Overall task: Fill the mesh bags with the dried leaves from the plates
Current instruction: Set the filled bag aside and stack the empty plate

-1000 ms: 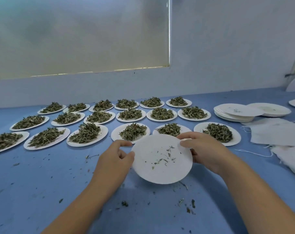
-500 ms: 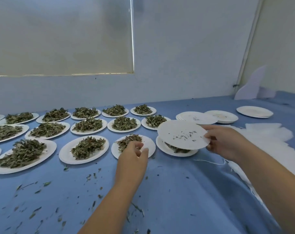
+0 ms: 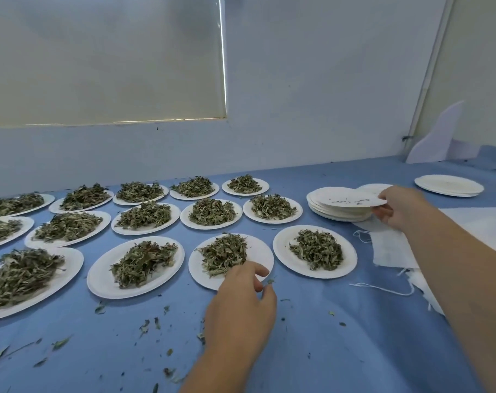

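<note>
Several white paper plates heaped with dried green leaves (image 3: 144, 215) stand in rows on the blue cloth. My right hand (image 3: 403, 208) pinches the right edge of an emptied plate (image 3: 346, 197) carrying a few leaf crumbs, held just on top of a stack of empty plates (image 3: 332, 214). My left hand (image 3: 241, 302) hovers at the near rim of a front-row plate of leaves (image 3: 197, 268), fingers loosely curled and holding nothing. White mesh bags (image 3: 394, 248) lie flat under my right forearm.
A second stack of empty plates (image 3: 448, 185) sits at the far right. Loose drawstrings (image 3: 383, 289) trail from the bags. Leaf scraps (image 3: 144, 326) litter the near cloth. A white wall rises behind the table, with a white card (image 3: 437, 137) leaning in the right corner.
My right hand has carried the emptied plate from in front of me rightwards and back onto the stack. My left hand let go of it and moved to the front plate of leaves.
</note>
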The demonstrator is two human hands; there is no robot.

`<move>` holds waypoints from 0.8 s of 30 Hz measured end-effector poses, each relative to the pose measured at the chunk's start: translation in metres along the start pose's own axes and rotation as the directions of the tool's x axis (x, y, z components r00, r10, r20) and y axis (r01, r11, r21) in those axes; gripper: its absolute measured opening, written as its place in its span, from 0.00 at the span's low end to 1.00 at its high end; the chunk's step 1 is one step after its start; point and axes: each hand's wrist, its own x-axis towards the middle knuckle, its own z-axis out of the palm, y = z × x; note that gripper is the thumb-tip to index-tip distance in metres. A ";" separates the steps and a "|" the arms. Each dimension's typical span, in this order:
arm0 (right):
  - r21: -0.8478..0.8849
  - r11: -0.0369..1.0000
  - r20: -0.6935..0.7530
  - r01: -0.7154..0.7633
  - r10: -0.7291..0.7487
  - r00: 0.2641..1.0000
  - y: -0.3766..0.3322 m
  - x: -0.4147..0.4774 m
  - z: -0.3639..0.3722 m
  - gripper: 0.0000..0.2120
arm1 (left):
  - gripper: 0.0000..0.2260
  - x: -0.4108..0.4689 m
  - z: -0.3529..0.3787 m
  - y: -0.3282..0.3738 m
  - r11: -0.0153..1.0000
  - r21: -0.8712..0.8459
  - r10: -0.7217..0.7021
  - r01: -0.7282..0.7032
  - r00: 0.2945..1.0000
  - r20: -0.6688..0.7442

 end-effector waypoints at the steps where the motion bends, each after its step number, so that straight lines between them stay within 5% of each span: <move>1: -0.051 0.998 -0.025 -0.020 0.019 1.000 0.000 0.002 -0.001 0.14 | 0.06 0.000 0.000 0.000 1.000 0.006 -0.001 0.001 1.000 0.003; 13: -0.013 0.993 -0.015 -0.120 0.120 0.993 -0.005 0.009 -0.001 0.06 | 0.04 0.001 0.001 0.002 0.999 0.024 -0.042 0.041 0.999 0.017; 18: -0.337 0.939 -0.014 0.064 -0.073 0.997 -0.009 0.001 -0.018 0.12 | 0.05 0.002 0.000 0.003 0.998 0.027 -0.059 0.059 0.998 0.022; 20: -0.549 0.817 0.018 0.178 -0.201 0.979 -0.012 -0.014 -0.022 0.11 | 0.05 0.002 0.000 0.004 0.998 0.021 -0.062 0.061 0.998 0.029; 24: -0.898 0.181 0.347 0.402 -0.271 0.898 0.003 -0.061 -0.020 0.09 | 0.06 0.000 -0.001 0.005 0.998 -0.002 -0.068 0.068 0.997 0.033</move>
